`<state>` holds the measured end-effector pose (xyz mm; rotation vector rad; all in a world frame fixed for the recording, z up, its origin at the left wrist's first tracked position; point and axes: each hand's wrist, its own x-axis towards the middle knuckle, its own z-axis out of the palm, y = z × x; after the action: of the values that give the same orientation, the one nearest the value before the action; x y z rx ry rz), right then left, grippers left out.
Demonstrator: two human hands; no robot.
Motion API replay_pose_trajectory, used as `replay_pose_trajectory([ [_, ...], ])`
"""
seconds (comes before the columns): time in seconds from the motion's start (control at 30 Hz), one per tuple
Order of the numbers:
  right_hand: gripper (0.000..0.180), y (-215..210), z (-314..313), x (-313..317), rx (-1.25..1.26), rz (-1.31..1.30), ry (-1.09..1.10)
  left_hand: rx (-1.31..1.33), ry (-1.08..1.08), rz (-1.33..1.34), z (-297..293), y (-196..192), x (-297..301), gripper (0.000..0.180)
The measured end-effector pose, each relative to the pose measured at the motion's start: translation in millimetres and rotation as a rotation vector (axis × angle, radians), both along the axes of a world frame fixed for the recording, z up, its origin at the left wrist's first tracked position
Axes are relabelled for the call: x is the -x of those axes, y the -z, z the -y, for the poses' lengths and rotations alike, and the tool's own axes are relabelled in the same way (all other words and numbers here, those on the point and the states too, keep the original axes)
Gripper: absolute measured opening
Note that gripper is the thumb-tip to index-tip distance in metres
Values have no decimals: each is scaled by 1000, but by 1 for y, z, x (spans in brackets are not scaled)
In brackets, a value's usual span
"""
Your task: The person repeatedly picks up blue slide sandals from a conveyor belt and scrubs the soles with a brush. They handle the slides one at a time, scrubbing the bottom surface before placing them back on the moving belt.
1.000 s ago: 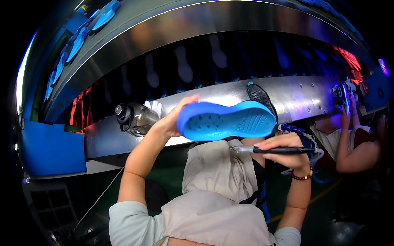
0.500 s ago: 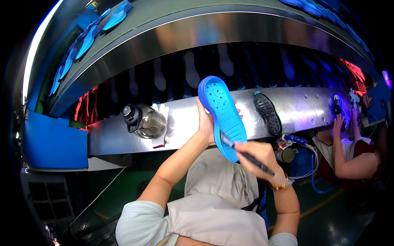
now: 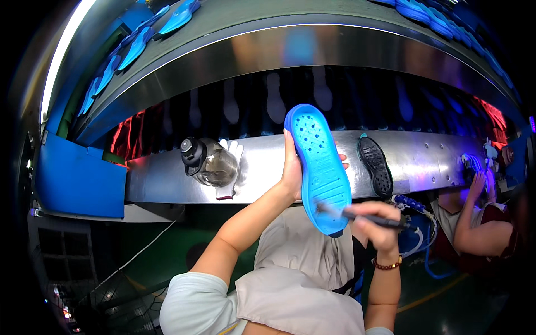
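A bright blue shoe sole, dotted with small holes at its far end and ridged along its middle, is held tilted over the bench's front edge. My left hand grips it from the left and underneath, fingertips showing at its right side. In my right hand is a brush with a dark handle; its blurred bristles are at the sole's near end. Whether they touch the surface is hard to tell. To the right, a black sole lies on the metal bench.
A clear bottle with a black lid stands at left beside a white glove. Blue soles lie on the raised green belt beyond. At right, a co-worker's hands work on the bench; hoses hang nearby.
The brush has swung from the sole's left edge to its near end, with its handle now lying flatter. The sole is slightly more upright. The whole view has shifted a little.
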<state>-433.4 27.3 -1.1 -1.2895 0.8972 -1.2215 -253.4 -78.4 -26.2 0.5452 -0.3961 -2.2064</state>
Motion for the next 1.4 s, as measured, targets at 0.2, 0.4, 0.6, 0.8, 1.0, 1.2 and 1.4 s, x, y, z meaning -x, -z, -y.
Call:
replay_pose_trajectory([
  [0.2,17,13,-3,-6,-143,-55,154,99,8,104,2,2,-2,90],
  [0.4,17,9,-5,-17,-170,-25,222,99,16,155,5,1,-2,72],
  [0.6,19,13,-6,-16,-200,-42,214,68,75,228,7,0,-3,61],
  [0.8,20,7,-7,-22,-7,-108,145,146,138,228,17,3,-1,73],
  [1.0,22,-7,-2,-11,-36,31,187,304,117,273,28,0,3,90],
  [1.2,20,-19,-6,-11,137,-218,-82,316,136,218,35,-8,3,90],
  [1.4,19,5,4,-4,-78,44,146,377,79,208,39,-21,11,85],
])
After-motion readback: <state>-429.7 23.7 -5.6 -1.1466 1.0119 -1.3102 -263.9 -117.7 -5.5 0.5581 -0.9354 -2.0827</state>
